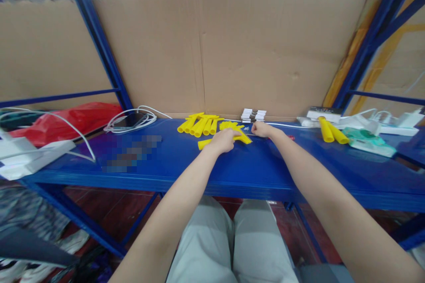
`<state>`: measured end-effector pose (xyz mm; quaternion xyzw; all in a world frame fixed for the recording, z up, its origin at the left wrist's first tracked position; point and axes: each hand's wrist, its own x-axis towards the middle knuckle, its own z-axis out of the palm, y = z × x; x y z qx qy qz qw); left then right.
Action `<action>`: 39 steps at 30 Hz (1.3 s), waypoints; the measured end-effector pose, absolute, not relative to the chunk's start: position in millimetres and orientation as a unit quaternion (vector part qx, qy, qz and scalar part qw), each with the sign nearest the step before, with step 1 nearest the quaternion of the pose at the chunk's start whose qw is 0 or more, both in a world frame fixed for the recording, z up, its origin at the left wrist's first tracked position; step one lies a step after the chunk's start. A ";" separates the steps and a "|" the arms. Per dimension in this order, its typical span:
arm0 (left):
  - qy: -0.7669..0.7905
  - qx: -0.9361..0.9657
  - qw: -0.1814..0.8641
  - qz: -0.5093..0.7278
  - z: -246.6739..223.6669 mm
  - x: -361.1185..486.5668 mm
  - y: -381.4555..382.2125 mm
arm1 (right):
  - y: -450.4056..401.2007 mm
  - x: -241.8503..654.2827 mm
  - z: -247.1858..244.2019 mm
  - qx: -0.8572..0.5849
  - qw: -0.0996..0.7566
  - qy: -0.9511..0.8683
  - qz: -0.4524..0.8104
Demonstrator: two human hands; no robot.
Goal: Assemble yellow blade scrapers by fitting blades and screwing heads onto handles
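My left hand (pixel 223 140) is closed around a yellow plastic piece with a tube-like handle (pixel 204 144) and a flared, angled head (pixel 245 138). It holds the piece low over the blue tabletop. Just right of that head, my right hand (pixel 261 129) is curled with its fingers together; whatever it grips is too small to make out. Tiny pale parts (pixel 246 128) lie between the two hands. Smaller yellow pieces (pixel 228 124) sit right behind my left hand. Farther left, several yellow tubular pieces (pixel 199 126) lie side by side in a row.
White-and-dark stacked strips (pixel 253 115) stand by the cardboard backboard (pixel 249 53). A red object (pixel 291 137) lies beside my right forearm. Two yellow tubes (pixel 328 131) and a green packet (pixel 367 140) are at right. A coiled white cable (pixel 146 119), red bag (pixel 79 119) and power strip (pixel 36 159) are left.
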<state>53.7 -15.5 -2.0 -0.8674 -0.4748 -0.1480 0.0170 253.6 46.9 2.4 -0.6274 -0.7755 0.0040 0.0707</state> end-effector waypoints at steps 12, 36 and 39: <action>-0.469 -0.869 0.025 -0.154 -4.4 53.0 -12.6 | 37.2 243.2 22.2 -0.577 0.234 -0.779 0.068; -0.455 -0.873 0.010 -0.176 -2.4 54.1 -10.6 | 17.3 238.3 1.3 -0.479 0.338 -0.773 0.241; -0.456 -0.874 0.009 -0.169 -1.9 53.9 -11.4 | 19.3 239.9 -0.4 -0.484 0.335 -0.776 0.229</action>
